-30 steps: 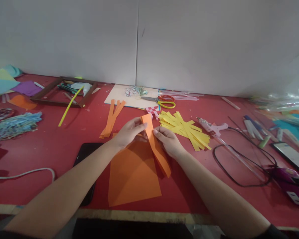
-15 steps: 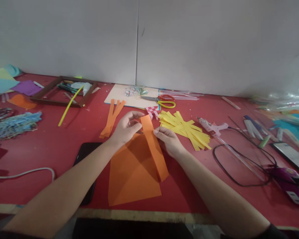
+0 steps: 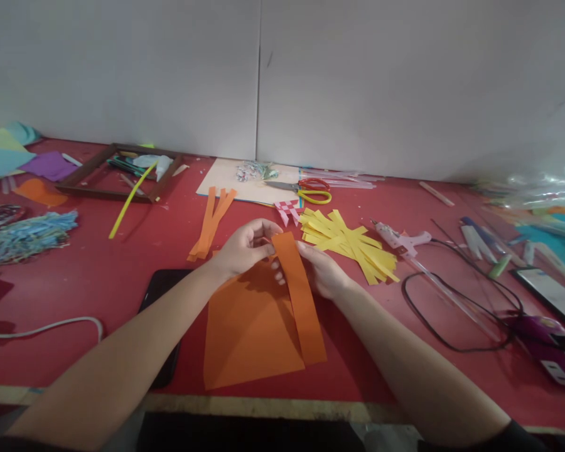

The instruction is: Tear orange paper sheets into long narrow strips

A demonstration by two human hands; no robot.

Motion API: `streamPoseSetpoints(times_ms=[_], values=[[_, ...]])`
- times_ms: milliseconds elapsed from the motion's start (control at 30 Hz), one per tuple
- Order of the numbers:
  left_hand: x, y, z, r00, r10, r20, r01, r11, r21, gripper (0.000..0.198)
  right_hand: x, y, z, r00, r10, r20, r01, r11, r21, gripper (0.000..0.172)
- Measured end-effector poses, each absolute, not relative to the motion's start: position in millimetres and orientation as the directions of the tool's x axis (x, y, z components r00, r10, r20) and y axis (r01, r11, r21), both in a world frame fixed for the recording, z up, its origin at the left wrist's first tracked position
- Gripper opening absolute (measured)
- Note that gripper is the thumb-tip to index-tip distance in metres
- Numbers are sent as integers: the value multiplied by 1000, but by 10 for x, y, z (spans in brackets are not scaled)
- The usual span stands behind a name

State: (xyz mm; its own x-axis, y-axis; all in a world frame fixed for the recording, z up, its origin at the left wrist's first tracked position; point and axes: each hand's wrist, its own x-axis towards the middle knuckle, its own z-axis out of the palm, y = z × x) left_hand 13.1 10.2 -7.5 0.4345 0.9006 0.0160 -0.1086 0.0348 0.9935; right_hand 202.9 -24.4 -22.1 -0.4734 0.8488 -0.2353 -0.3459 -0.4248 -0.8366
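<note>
A wide orange paper strip (image 3: 302,301) is held upright at a slant in front of me. My left hand (image 3: 245,251) is closed on the strip's upper left edge, thumb and fingers pinching near its top. From the right side, my right hand (image 3: 327,271) grips the same strip, thumb on its front edge and fingers passing behind it. Beneath lies a larger orange paper sheet (image 3: 245,339) on the red table. Narrow orange strips (image 3: 210,225) rest beyond my left hand, and a pile of yellow paper strips (image 3: 353,242) lies beyond my right.
Red-and-yellow-handled scissors (image 3: 314,191) and a pink woven paper piece (image 3: 287,210) lie at the back. A pink glue gun (image 3: 400,240) with a black cord (image 3: 407,301) is on the right. A black phone (image 3: 162,295) sits under my left forearm; a brown frame (image 3: 87,169) stands farther left.
Both hands have shifted the wide orange strip slightly right and toward me. My right thumb is now nearer its top, and my right fingers show behind its left edge.
</note>
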Motion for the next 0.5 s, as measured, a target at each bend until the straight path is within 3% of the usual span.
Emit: streamPoseSetpoints(times_ms=[333,500], values=[[136,143,-88,443,896,-37,-103,92,990,28,2059,-218,-260,-409,879,-244,-355,-400,-845,43],[137,142,-109,444,894,-53,-126,120,985,29,2062,-206,-264,-331,922,-203,-395,-330,-857,33]])
